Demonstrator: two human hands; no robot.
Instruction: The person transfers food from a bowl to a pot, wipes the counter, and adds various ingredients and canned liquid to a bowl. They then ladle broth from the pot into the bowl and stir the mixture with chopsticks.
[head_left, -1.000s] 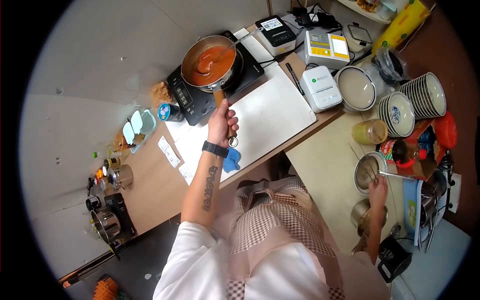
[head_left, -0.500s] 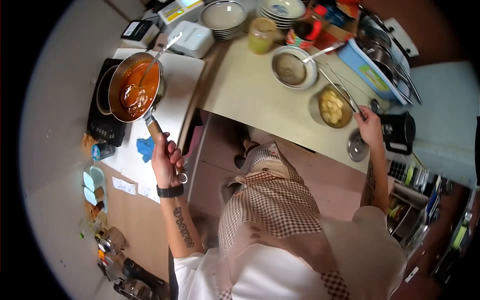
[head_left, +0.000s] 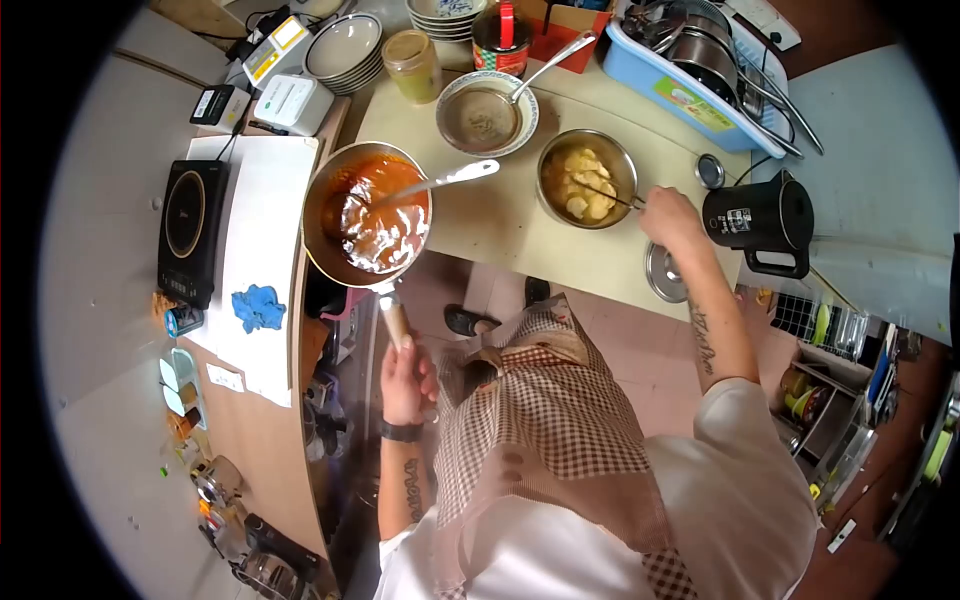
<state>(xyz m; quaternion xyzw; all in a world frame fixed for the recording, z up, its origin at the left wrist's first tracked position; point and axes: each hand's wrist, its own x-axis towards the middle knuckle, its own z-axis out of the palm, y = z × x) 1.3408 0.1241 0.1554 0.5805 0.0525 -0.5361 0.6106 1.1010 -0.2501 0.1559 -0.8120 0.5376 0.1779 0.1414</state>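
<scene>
My left hand [head_left: 405, 383] is closed round the wooden handle of a saucepan [head_left: 312, 240], which hangs in the air near the counter's left end. Red-orange sauce [head_left: 385, 225] fills much of the pan, and a ladle [head_left: 455, 177] rests in it with its handle over the rim. On the right, my right hand [head_left: 672, 218] grips slim metal tongs [head_left: 622, 202]. Their tips reach into a steel bowl [head_left: 628, 165] among pale yellow chunks [head_left: 590, 200], whose kind I cannot make out. A round metal lid [head_left: 665, 272] lies just below my right hand.
A patterned bowl [head_left: 533, 105] with a spoon stands behind. A black kettle [head_left: 760, 220] is at right, near a blue bin [head_left: 690, 100] of metalware. An induction cooker [head_left: 187, 225] and a blue cloth [head_left: 258, 308] sit on the left. A jar [head_left: 412, 68] and stacked bowls [head_left: 345, 50] line the back.
The saucepan has moved right, from above the cooker to the counter's left end. The tongs have gone down into the bowl of yellow chunks. The view has turned left to right across the counter.
</scene>
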